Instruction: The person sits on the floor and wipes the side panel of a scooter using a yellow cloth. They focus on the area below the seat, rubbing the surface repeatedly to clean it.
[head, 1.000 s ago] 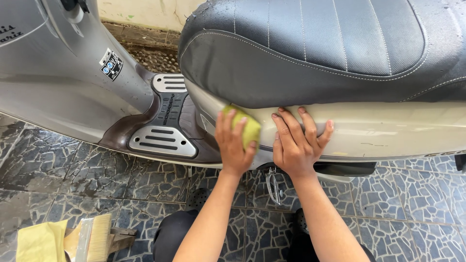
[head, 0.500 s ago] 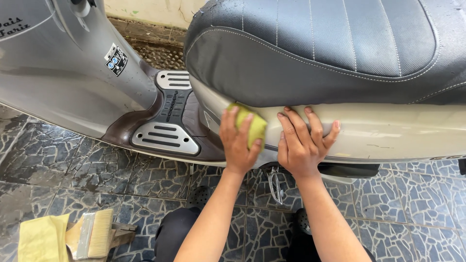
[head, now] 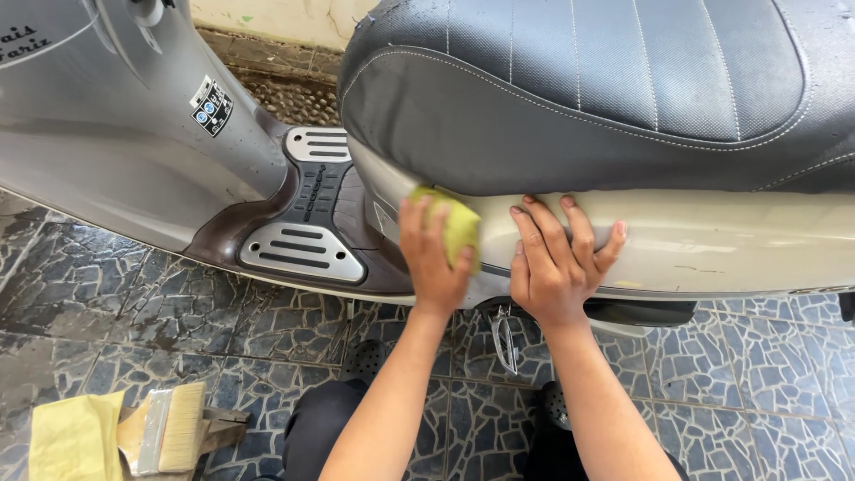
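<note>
Seen from the head camera, the left hand [head: 434,254] presses a small yellow-green sponge [head: 454,223] against the pale cream side panel [head: 712,245] of a scooter, its fingers curled over the sponge and its palm flat on top, so the sponge sits between the hand and the panel, just under the edge of the seat. The right hand [head: 557,263] lies just beside it, empty, fingers spread and flat on the same panel, fingertips reaching up to the seam where the panel meets the seat. The two hands are close together but do not touch.

Directly above both hands runs the wide black stitched vinyl seat [head: 606,89], speckled with water drops. To the left of the left hand lies the dark brown footboard with two ribbed silver metal tread plates [head: 303,254], and beyond it rises the grey front leg shield [head: 107,151], which carries a small sticker. Below the hands, between the forearms, a metal stand spring [head: 506,343] hangs under the body. The ground under the arms is wet, dark blue-grey mosaic stone tile [head: 160,321]. Far down to the left of the left forearm, a flat wooden-handled paintbrush with pale bristles [head: 169,428] rests beside a folded yellow cloth [head: 76,436].
</note>
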